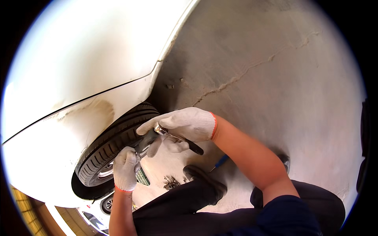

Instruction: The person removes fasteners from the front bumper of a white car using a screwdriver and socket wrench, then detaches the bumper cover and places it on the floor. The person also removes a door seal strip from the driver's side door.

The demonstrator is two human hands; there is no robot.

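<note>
My right hand (pixel 191 122), in a white knit glove with an orange cuff edge, holds a ratchet wrench (pixel 176 136). The tool's chrome head points toward the wheel and its black handle sticks out below my palm. My index finger stretches forward past the head. My left hand (pixel 125 168), gloved alike, is closed beside the wheel's outer face. Its fingertips press together around a small, metallic-looking thing too hidden to name. A black car tire (pixel 118 137) stands just beyond both hands, under the white car's body (pixel 90 78). A blurred grey shape between my hands cannot be made out.
On the concrete floor (pixel 283 102) lie a blue-handled screwdriver (pixel 221 161) by my shoe and a heap of small metal parts (pixel 171 182). A green object (pixel 142 177) sits near the wheel. Another white car (pixel 93 220) is at lower left.
</note>
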